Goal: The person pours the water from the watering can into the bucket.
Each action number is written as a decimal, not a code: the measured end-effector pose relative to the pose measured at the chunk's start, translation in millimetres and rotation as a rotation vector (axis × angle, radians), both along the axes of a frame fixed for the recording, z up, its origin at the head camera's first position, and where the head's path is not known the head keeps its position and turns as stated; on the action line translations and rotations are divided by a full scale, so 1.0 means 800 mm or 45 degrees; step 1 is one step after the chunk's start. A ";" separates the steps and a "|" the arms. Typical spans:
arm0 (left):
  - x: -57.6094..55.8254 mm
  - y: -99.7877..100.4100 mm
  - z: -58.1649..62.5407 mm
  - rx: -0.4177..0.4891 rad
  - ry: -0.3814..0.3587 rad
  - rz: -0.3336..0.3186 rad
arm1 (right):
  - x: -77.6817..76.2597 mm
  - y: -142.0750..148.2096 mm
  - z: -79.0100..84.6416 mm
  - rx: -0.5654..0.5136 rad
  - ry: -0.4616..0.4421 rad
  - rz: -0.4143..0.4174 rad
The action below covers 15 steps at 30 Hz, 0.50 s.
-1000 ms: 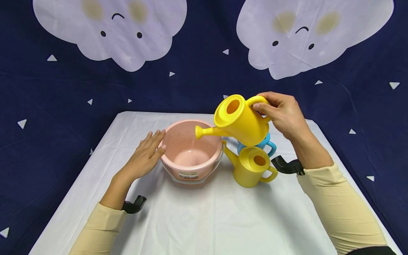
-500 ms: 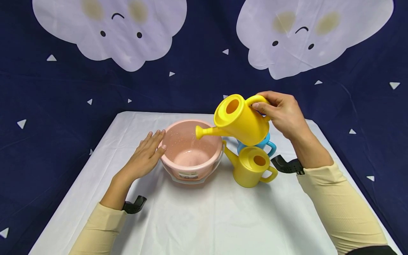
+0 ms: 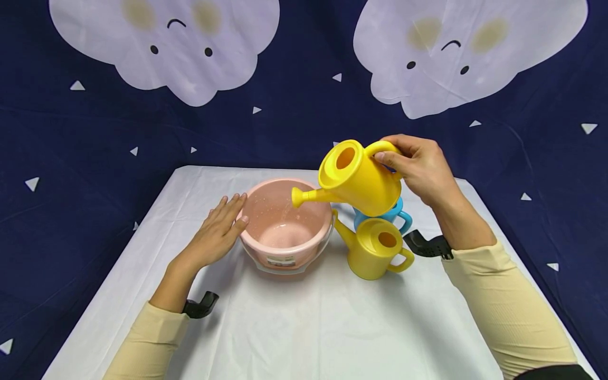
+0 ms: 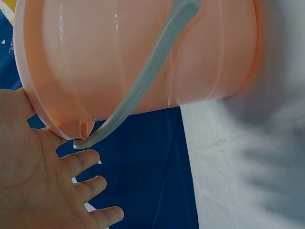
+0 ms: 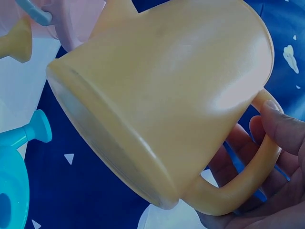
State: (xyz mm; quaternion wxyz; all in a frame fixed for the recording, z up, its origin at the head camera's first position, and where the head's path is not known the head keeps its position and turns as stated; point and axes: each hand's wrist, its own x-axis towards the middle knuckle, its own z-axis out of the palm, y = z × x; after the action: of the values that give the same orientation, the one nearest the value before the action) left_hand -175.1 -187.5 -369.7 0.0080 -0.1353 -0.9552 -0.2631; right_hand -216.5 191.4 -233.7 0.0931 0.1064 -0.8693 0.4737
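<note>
My right hand point(image 3: 420, 166) grips the handle of a bright yellow watering can point(image 3: 363, 182), which hangs tilted with its spout over a pink bucket point(image 3: 285, 245). Thin streams of water fall from the spout's rose into the bucket, where some water lies at the bottom. In the right wrist view, fingers and thumb wrap round the handle of that watering can point(image 5: 176, 90). My left hand point(image 3: 216, 232) rests its straight fingers against the bucket's left rim. Seen from the left wrist, the palm and spread fingers of this hand point(image 4: 43, 176) touch the rim beside the bucket's grey handle point(image 4: 147, 71).
A second yellow watering can point(image 3: 372, 250) stands upright right of the bucket, its spout close to the bucket's side. Behind it, partly hidden, is a blue watering can point(image 3: 404, 219). All stand on a white-covered table point(image 3: 285, 327) before a dark blue cloth point(image 3: 304, 132) with clouds.
The held watering can tips very slightly further, and water keeps falling from its spout. My left hand and the bucket stay in place.
</note>
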 end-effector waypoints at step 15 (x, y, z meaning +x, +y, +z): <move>0.001 0.000 0.001 0.008 -0.008 0.005 | 0.000 -0.003 0.003 0.012 0.011 -0.003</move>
State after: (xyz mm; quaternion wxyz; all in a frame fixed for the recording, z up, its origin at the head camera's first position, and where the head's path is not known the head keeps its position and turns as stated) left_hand -174.5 -187.3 -368.9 0.0060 -0.1325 -0.9546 -0.2666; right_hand -216.8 189.3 -231.3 0.0968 0.1078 -0.8713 0.4689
